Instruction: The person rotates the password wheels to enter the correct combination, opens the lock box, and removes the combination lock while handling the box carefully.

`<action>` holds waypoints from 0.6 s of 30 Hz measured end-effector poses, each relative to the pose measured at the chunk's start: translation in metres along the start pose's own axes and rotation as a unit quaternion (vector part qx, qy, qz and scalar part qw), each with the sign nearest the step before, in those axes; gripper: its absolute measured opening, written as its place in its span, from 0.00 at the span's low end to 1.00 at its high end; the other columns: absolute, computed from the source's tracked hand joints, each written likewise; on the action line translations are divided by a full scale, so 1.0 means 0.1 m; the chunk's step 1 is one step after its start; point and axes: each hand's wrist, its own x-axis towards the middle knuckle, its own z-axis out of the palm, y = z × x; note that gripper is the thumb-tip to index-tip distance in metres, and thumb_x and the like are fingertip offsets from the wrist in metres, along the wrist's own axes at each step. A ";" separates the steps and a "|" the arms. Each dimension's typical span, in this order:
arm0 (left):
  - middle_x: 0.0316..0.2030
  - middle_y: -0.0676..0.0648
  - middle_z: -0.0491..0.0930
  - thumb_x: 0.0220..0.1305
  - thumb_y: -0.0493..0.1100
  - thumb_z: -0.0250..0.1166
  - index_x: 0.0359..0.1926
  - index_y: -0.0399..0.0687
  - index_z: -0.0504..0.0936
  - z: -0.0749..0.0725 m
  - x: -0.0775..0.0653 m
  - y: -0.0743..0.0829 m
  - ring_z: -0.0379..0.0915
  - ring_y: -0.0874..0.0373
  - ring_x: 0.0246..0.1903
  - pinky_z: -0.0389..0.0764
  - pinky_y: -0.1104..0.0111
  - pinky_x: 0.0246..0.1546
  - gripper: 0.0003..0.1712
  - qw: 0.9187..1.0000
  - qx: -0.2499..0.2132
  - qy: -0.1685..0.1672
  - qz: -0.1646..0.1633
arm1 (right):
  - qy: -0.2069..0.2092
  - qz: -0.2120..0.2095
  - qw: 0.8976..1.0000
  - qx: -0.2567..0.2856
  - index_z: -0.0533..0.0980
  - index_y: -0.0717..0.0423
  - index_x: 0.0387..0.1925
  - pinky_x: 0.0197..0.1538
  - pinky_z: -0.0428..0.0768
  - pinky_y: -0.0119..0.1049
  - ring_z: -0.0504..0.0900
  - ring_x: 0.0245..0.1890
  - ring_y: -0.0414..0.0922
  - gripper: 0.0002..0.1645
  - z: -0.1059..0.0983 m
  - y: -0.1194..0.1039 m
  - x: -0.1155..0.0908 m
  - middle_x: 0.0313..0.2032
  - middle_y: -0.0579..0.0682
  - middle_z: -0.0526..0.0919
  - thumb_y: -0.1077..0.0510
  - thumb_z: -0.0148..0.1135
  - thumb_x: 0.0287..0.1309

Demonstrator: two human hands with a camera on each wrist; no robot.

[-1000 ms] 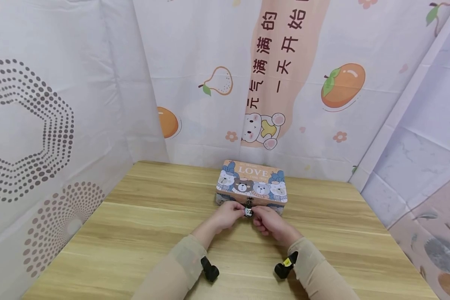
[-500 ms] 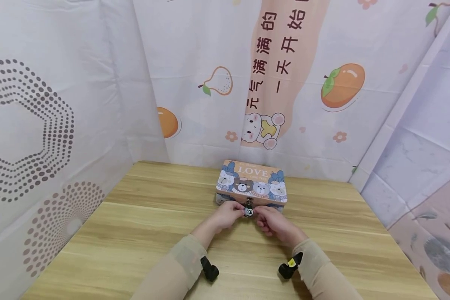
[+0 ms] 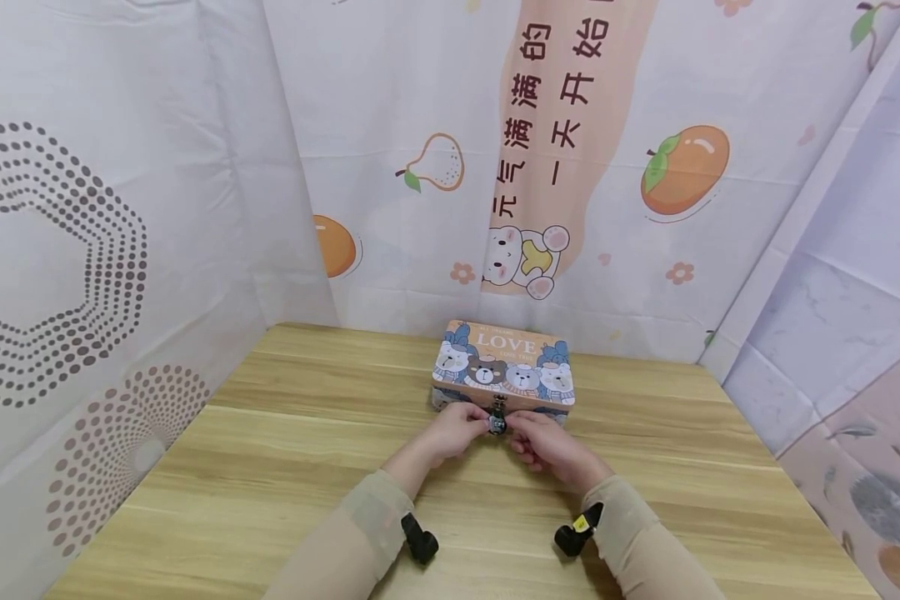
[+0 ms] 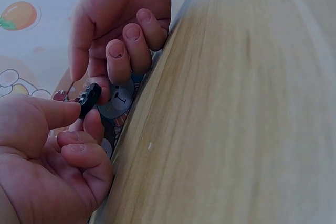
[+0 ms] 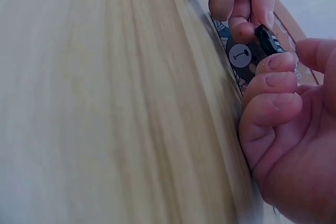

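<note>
A small black combination padlock [image 3: 497,424] hangs at the clasp on the front of a rectangular box [image 3: 504,362] with bears and "LOVE" on its lid. My left hand [image 3: 453,431] pinches the padlock between thumb and index finger; its dials [image 5: 275,43] show in the right wrist view. From the other side, my right hand [image 3: 543,446] has its thumb and index finger at the padlock, the other fingers curled. In the left wrist view the padlock [image 4: 90,100] sits between both hands' fingertips. The exact contact of my right thumb is hard to tell. The lid is down.
The box stands near the back of a wooden table [image 3: 330,400]. Behind it hangs a printed curtain [image 3: 390,225], with more fabric at the left and right. Black wrist cameras [image 3: 420,540] are strapped over beige sleeves [image 3: 345,542].
My right hand shifted slightly away from the padlock, then slightly back toward it. The padlock's face tilts a little differently. My left hand and the box have stayed in place.
</note>
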 end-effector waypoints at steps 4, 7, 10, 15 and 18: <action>0.31 0.48 0.80 0.73 0.38 0.60 0.44 0.38 0.81 0.00 0.00 0.00 0.58 0.64 0.11 0.62 0.72 0.12 0.07 1.000 0.002 0.000 0.004 | -0.003 0.001 1.000 0.007 0.68 0.64 0.45 0.20 0.63 0.32 0.62 0.19 0.41 0.19 0.02 -0.02 0.00 0.25 0.49 0.70 0.49 0.47 0.78; 0.30 0.47 0.80 0.73 0.38 0.60 0.44 0.38 0.81 0.01 0.00 0.00 0.57 0.64 0.11 0.61 0.72 0.12 0.07 1.000 0.001 0.001 0.003 | -0.005 0.002 1.000 0.009 0.68 0.63 0.43 0.20 0.63 0.31 0.62 0.18 0.41 0.18 0.03 -0.02 0.02 0.25 0.49 0.70 0.49 0.47 0.78; 0.31 0.48 0.79 0.74 0.39 0.60 0.44 0.39 0.81 0.02 0.00 0.01 0.58 0.63 0.12 0.61 0.72 0.12 0.07 1.000 0.001 0.002 0.000 | -0.010 0.003 1.000 0.008 0.68 0.61 0.42 0.19 0.62 0.31 0.62 0.18 0.41 0.16 0.03 -0.02 0.03 0.24 0.48 0.69 0.51 0.47 0.78; 0.32 0.49 0.80 0.74 0.39 0.60 0.45 0.39 0.81 0.02 -0.01 0.02 0.58 0.63 0.12 0.62 0.72 0.12 0.07 1.000 0.009 0.003 0.000 | -0.016 0.000 1.000 0.004 0.69 0.62 0.44 0.18 0.61 0.30 0.61 0.17 0.40 0.15 0.04 0.00 0.05 0.23 0.48 0.68 0.52 0.50 0.77; 0.33 0.49 0.80 0.74 0.38 0.60 0.45 0.39 0.81 0.01 -0.02 0.02 0.58 0.63 0.12 0.62 0.72 0.13 0.07 1.000 0.011 0.005 0.000 | -0.017 -0.006 1.000 -0.001 0.69 0.63 0.44 0.18 0.61 0.30 0.61 0.16 0.40 0.15 0.05 -0.01 0.07 0.23 0.48 0.68 0.52 0.50 0.77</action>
